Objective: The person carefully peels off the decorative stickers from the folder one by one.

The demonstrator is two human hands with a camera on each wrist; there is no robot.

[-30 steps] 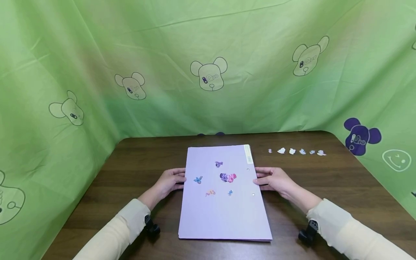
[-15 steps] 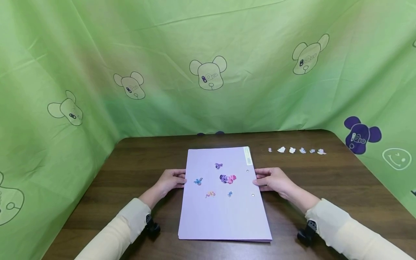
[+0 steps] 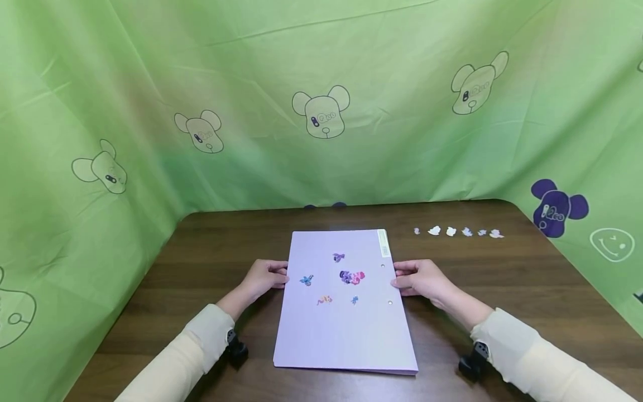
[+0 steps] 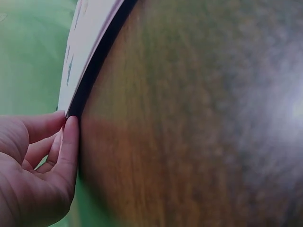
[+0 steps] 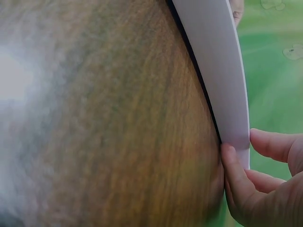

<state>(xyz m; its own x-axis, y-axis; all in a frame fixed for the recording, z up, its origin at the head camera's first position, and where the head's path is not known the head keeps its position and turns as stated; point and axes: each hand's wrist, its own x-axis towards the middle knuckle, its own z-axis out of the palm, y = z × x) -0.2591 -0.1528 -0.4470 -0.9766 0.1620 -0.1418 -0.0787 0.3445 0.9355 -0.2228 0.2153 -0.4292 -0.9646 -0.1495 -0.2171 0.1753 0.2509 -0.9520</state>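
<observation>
A lilac binder point(image 3: 346, 340) lies in the middle of the wooden table, its cover facing up. Several small colourful pony-like stickers, among them a purple and pink one point(image 3: 351, 277), dot the cover. A barcode label point(image 3: 383, 243) sits at its far right corner, with two holes along the right side. My left hand point(image 3: 266, 278) pinches the binder's left edge between thumb and fingers; the left wrist view shows the thumb point(image 4: 47, 125) on top. Opposite, my right hand point(image 3: 419, 278) grips the thicker right side point(image 5: 222, 71), thumb above and fingers below.
To the right at the back, several small white and pale blue cut-out pieces point(image 3: 451, 231) form a row on the table point(image 3: 201, 245). A green curtain point(image 3: 251, 167) with bear-head drawings hangs behind and beside the table. Dark wrist cameras point(image 3: 472, 363) sit under both sleeves.
The binder's far edge has come slightly nearer to me, while its near edge has shifted a touch left. Both hands keep their hold on its sides.
</observation>
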